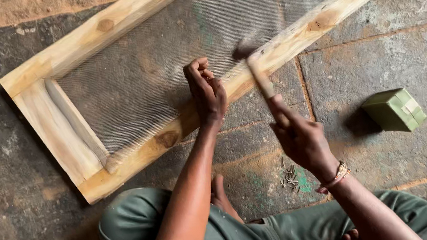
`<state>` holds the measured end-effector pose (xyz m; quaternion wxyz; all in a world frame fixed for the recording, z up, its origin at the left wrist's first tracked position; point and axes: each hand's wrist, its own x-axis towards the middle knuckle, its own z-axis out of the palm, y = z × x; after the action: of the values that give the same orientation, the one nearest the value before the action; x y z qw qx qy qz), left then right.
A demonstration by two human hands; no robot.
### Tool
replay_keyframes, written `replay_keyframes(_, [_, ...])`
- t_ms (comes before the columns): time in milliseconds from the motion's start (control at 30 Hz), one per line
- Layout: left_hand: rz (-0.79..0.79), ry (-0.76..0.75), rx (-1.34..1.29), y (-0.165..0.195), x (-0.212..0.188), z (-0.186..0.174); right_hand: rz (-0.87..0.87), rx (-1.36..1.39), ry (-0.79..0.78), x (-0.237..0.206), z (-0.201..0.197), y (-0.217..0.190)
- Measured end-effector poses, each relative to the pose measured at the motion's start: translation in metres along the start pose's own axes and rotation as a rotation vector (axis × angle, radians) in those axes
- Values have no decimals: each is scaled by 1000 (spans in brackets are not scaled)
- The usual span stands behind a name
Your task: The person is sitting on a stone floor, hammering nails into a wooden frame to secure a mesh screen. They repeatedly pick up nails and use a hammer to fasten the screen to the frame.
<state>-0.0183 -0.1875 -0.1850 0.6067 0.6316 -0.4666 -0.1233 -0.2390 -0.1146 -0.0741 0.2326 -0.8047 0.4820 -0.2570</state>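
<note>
pale wood makes up the long frame (121, 18) that lies flat on the stone floor (409, 54) in front of us, running from the lower left up toward the upper right. fine grey wire mesh (139, 80) is stretched across its opening, reaching onto the near rail. knots show dark in the wood, one on the near rail close to the lower corner, another further up the same rail.

our left hand (206, 91) rests on the near rail where the mesh edge meets the wood. its fingers are curled in tight, pinched together at the tips; whatever sits between them is too small for us to tell.

our right hand (301, 139) is raised just right of the left, with its fingers wrapped around the wooden handle of a hammer (259, 77). the tool is blurred, its dark head hanging over the near rail close beside our left fingertips. a beaded bracelet (338, 175) circles the right wrist.

a small heap of nails (289, 176) lies on the floor below our right hand, near our knees. a small green box (395, 110) sits on the floor well to the right, apart from the frame. our legs in green trousers (145, 224) are folded at the bottom of the view.
</note>
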Motion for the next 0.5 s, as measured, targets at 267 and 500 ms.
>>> replay_keyframes(267, [-39,-9,10,1,1,1,-98,-56,62,-6,9,-5])
replay_keyframes(500, [-22,-25,-74,-3,1,0,-147,-125,57,-5,8,-17])
